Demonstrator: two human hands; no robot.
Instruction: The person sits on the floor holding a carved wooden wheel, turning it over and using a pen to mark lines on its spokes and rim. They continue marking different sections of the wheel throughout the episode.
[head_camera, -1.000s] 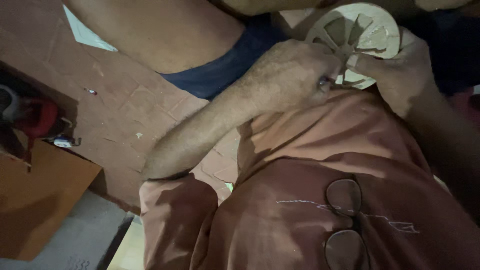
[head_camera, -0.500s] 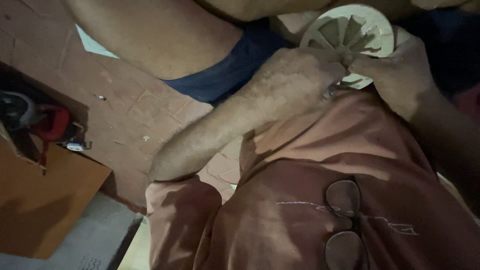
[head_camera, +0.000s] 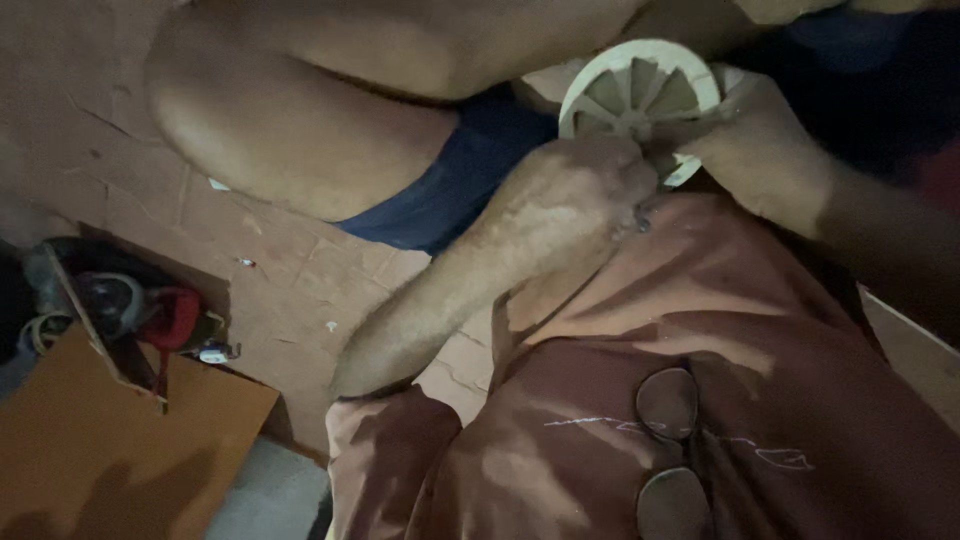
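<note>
Fingers: left hand (head_camera: 580, 190) is curled tight at the near rim of the round pale slotted disc (head_camera: 640, 90); right hand (head_camera: 750, 150) wraps the disc's right edge, fingers bent around it.
Hidden: both sets of fingertips are tucked under the knuckles; the small dark thing at the left hand's near edge is too dim to name.
Cut off: the disc's near part sits behind both hands.
Disc: far right of the scene, above the brown shirt (head_camera: 700, 330), touching both hands.
Nearby: folded eyeglasses (head_camera: 670, 450) hang on the shirt; bare leg (head_camera: 300, 130) lies left.
</note>
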